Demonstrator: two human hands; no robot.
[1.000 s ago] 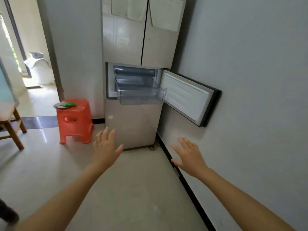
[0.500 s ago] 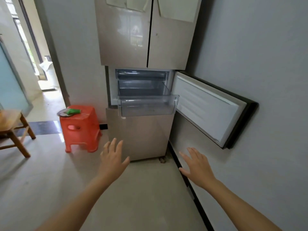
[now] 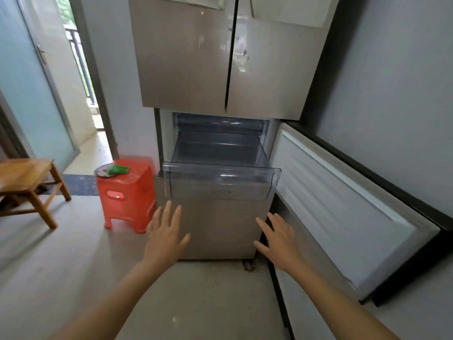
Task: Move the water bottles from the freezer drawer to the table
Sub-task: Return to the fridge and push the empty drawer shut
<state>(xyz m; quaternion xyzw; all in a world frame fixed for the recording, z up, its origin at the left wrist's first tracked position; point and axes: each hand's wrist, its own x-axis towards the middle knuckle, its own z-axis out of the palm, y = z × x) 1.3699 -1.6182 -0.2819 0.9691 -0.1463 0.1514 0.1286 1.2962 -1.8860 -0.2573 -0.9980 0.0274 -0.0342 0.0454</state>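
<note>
Now, left hand, right hand, both splayed

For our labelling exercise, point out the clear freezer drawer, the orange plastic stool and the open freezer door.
clear freezer drawer (image 3: 220, 185): head view, front panel.
orange plastic stool (image 3: 137, 192): head view, front side.
open freezer door (image 3: 343, 212): head view, white inner lining.

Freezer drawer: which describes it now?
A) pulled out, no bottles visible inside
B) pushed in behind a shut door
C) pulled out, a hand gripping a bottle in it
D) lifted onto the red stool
A: the clear freezer drawer juts out beside the open door, no bottle shows inside; left hand and right hand hover open below.
</note>
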